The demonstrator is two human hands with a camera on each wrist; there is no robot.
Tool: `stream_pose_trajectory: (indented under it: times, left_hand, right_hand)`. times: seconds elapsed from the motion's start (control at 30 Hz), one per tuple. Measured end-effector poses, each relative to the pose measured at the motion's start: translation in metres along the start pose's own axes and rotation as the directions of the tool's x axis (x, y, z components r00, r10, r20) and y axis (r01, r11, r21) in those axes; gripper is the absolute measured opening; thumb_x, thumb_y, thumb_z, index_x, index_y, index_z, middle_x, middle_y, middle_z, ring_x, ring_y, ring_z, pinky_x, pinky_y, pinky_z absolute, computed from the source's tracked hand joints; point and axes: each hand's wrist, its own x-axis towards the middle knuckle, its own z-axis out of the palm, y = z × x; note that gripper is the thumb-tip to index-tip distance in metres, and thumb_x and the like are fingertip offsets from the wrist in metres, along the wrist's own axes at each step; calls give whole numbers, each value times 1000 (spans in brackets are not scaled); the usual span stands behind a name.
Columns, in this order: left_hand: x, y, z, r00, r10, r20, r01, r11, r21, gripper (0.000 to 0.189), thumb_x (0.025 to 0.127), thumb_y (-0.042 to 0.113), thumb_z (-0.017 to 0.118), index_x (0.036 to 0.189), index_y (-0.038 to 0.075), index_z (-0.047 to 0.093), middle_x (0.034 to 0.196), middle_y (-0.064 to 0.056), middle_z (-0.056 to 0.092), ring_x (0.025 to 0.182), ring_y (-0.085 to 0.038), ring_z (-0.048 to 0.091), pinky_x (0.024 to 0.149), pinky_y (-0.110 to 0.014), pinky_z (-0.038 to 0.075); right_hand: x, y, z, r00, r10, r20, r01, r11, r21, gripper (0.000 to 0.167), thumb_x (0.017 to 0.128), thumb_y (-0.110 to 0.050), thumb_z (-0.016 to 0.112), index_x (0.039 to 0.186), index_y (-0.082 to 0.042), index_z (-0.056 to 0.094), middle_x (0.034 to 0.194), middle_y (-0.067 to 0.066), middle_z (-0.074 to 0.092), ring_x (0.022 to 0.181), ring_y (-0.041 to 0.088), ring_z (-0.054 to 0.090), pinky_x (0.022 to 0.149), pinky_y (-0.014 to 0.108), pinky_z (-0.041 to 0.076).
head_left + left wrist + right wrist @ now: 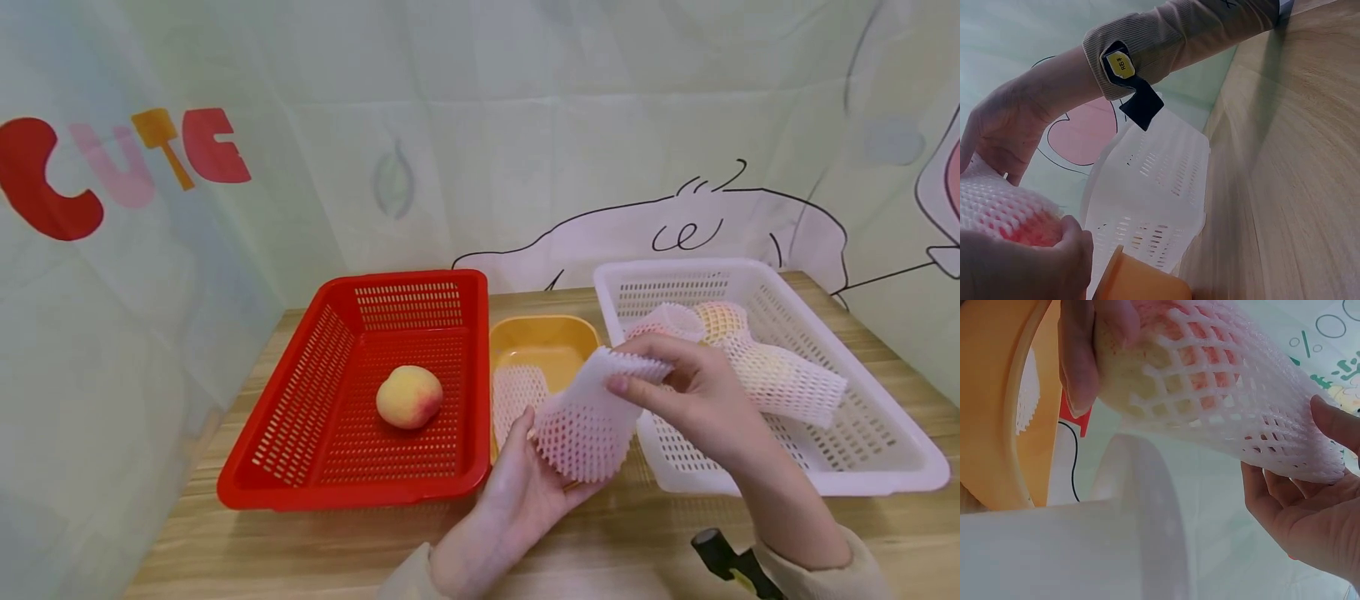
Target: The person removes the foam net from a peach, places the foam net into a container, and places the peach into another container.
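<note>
My left hand (517, 492) holds a peach (1119, 378) from below, its fingers around the fruit. A white foam net (588, 437) covers most of this peach; in the right wrist view its yellow end sticks out bare beside the left fingers. My right hand (701, 396) pinches the loose, narrow end of the net between thumb and fingers, and the net stretches between both hands. A bare peach (409, 397) lies in the red basket (480, 392). Several netted fruits (772, 371) lie in the white basket (885, 408) to the right.
Between the baskets stands a yellow tray (551, 329), with a loose foam net (517, 392) in it. A dark strap (731, 562) is on the right sleeve. Behind the wooden table (315, 546) hangs a printed curtain (525, 150).
</note>
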Motion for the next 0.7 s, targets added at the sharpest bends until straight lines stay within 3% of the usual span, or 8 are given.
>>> stream_pose_trajectory:
  times: [0.3, 0.5, 0.7]
  left_hand:
    - [0, -2, 0, 1000, 0, -14, 1, 1000, 21, 61, 100, 52, 25, 149, 16, 29, 151, -15, 37, 134, -28, 42, 115, -49, 31]
    - [1, -3, 2, 1000, 1, -5, -1, 999, 54, 57, 98, 47, 35, 146, 16, 35, 145, -11, 46, 125, -23, 51, 113, -48, 34]
    - [1, 0, 3, 1000, -6, 0, 6, 1000, 31, 59, 96, 45, 39, 145, 13, 35, 144, -9, 46, 123, -21, 52, 112, -47, 35]
  right_hand:
    - [0, 1, -10, 1000, 21, -4, -21, 1000, -7, 14, 87, -8, 68, 101, -8, 69, 106, -10, 66, 93, 8, 59, 74, 23, 54]
    - [-1, 5, -24, 1000, 14, 13, -12, 988, -155, 17, 88, -14, 68, 105, -15, 69, 98, -9, 67, 83, 7, 60, 69, 20, 53]
    - [0, 13, -38, 999, -52, 12, 53, 965, -256, 14, 86, -12, 71, 99, -15, 69, 86, -5, 67, 73, 5, 58, 63, 17, 48]
